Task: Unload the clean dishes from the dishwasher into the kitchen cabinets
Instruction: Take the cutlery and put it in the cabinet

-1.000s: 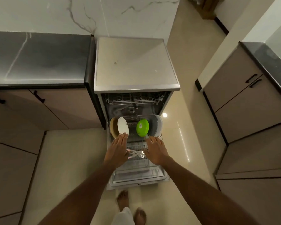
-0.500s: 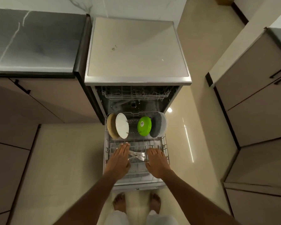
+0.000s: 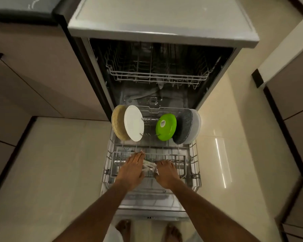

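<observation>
Two bare feet [image 3: 172, 232] are standing on the floor by the open dishwasher door [image 3: 152, 209]. Over the pulled-out lower rack [image 3: 193, 155], the left hand [image 3: 132, 170] is lying flat with straight fingers, released, beside the cutlery [image 3: 149, 165]; the right hand [image 3: 166, 173] is resting next to it, its grasp not discernible. Farther back, a tan plate [image 3: 117, 122], white plate [image 3: 134, 123], green plate [image 3: 165, 126] and grey plates [image 3: 187, 126] are standing upright. Beyond, the upper rack [image 3: 157, 75] is sitting inside.
</observation>
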`<state>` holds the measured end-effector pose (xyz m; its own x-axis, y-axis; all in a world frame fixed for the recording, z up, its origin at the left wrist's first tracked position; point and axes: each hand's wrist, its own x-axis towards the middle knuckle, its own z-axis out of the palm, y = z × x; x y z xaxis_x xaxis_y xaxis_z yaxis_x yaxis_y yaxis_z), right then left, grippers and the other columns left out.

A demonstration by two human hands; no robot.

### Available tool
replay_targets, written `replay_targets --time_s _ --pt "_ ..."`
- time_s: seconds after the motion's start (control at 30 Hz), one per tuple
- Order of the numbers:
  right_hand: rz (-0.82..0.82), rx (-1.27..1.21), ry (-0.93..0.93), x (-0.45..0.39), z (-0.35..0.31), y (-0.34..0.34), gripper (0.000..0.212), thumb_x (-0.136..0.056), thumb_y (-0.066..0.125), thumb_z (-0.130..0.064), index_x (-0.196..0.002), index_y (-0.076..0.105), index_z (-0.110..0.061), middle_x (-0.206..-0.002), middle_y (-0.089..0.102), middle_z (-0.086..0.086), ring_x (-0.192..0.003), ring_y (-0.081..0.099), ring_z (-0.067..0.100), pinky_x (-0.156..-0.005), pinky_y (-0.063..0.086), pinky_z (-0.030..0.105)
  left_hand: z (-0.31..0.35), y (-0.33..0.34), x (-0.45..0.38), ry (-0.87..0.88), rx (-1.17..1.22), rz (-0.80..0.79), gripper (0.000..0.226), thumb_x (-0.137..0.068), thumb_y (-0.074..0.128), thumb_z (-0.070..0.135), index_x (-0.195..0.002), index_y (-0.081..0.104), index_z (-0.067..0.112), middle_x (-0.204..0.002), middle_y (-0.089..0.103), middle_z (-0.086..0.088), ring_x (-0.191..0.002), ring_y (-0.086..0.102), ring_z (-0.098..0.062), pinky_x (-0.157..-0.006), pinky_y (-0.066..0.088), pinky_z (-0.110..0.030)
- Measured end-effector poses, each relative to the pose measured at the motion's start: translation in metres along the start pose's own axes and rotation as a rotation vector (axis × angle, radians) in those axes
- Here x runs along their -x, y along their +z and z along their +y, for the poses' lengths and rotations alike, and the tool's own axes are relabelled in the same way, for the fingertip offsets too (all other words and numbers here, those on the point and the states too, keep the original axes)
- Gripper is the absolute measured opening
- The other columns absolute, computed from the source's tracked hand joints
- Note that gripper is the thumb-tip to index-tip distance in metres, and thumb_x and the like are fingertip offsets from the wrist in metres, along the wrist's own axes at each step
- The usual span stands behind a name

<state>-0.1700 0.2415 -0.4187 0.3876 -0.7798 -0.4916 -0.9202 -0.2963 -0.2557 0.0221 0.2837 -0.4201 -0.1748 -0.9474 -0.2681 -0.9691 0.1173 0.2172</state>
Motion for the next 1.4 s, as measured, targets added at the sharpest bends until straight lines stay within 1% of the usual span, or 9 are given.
replay_targets --time_s 0.27,0.5,0.6,0.83,1.03,1.1,1.17,1.3,1.4 --pt "0.058 0.096 -0.094 -0.066 0.013 0.064 0.041 -0.097 0.059 -0.031 -0.136 0.055 -0.019 -0.138 0.059 0.005 -0.128 0.050 0.030 -0.109 0.041 0.043 -0.009 0.078 -0.043 0.016 -0.010 -0.059 0.084 -0.101 0.053 0.037 -0.165 0.004 0.011 -0.172 0.007 -0.007 -0.159 0.006 -0.025 -0.130 0.009 -0.041" --pt "0.055 0.169 -0.106 -0.082 0.013 0.080 0.061 -0.089 0.074 -0.049 -0.141 0.052 -0.027 -0.136 0.064 0.004 -0.136 0.043 0.035 -0.106 0.042 0.050 -0.017 0.094 -0.053 0.000 -0.054 -0.036 0.090 -0.095 0.065 0.037 -0.164 0.014 0.012 -0.171 0.012 -0.005 -0.158 0.012 -0.024 -0.127 0.010 -0.038" --pt "0.037 0.224 -0.116 -0.089 0.014 0.082 0.053 -0.090 0.075 -0.049 -0.135 0.057 -0.028 -0.130 0.068 0.004 -0.133 0.044 0.035 -0.105 0.042 0.050 -0.017 0.098 -0.055 -0.005 -0.074 -0.054 0.093 -0.093 0.068 0.040 -0.164 0.015 0.011 -0.172 0.008 -0.006 -0.158 0.013 -0.026 -0.127 0.013 -0.041" --pt "0.021 0.132 -0.103 -0.089 0.018 0.082 0.038 -0.096 0.070 -0.018 -0.133 0.062 -0.025 -0.127 0.066 0.008 -0.129 0.052 0.031 -0.109 0.046 0.051 -0.011 0.097 -0.058 -0.006 -0.103 -0.056 0.081 -0.095 0.064 0.047 -0.159 0.027 0.015 -0.169 0.012 -0.011 -0.156 0.017 -0.030 -0.126 0.019 -0.046" --pt "0.057 0.292 -0.166 -0.080 0.019 0.078 0.042 -0.104 0.052 -0.015 -0.146 0.050 -0.012 -0.140 0.062 0.012 -0.140 0.046 0.033 -0.114 0.034 0.053 -0.007 0.086 -0.062 0.002 -0.155 -0.056 0.079 -0.093 0.067 0.045 -0.158 0.031 0.017 -0.165 0.021 -0.011 -0.152 0.024 -0.031 -0.124 0.020 -0.049" --pt "0.086 0.322 -0.195 -0.073 0.022 0.072 0.040 -0.102 0.048 -0.017 -0.140 0.054 -0.011 -0.130 0.068 0.010 -0.129 0.057 0.032 -0.106 0.041 0.052 -0.008 0.081 -0.065 0.048 -0.201 -0.051 0.066 -0.095 0.063 0.047 -0.151 0.043 0.017 -0.163 0.028 -0.011 -0.149 0.029 -0.031 -0.123 0.023 -0.048" --pt "0.109 0.353 -0.218 -0.068 0.023 0.066 0.036 -0.093 0.040 -0.020 -0.117 0.068 -0.015 -0.106 0.075 0.003 -0.103 0.069 0.026 -0.088 0.053 0.045 -0.007 0.073 -0.068 0.094 -0.254 -0.059 0.053 -0.100 0.056 0.043 -0.143 0.052 0.014 -0.159 0.037 -0.011 -0.147 0.034 -0.030 -0.123 0.025 -0.047" --pt "0.175 0.371 -0.302 -0.062 0.027 0.037 0.030 -0.084 0.041 -0.025 -0.093 0.069 -0.018 -0.081 0.071 -0.001 -0.075 0.069 0.021 -0.063 0.055 0.036 0.007 0.028 -0.068 0.126 -0.312 -0.147 0.042 -0.107 0.046 0.040 -0.134 0.055 0.008 -0.136 0.060 -0.012 -0.127 0.055 -0.030 -0.110 0.039 -0.042" --pt "0.214 0.409 -0.345 -0.055 0.026 -0.001 0.021 -0.076 0.071 -0.030 -0.094 0.071 -0.018 -0.078 0.070 -0.002 -0.070 0.070 0.021 -0.054 0.052 0.032 0.013 -0.013 -0.065 0.151 -0.289 -0.137 0.036 -0.106 0.046 0.037 -0.122 0.063 0.009 -0.117 0.070 -0.013 -0.106 0.068 -0.031 -0.090 0.052 -0.040"
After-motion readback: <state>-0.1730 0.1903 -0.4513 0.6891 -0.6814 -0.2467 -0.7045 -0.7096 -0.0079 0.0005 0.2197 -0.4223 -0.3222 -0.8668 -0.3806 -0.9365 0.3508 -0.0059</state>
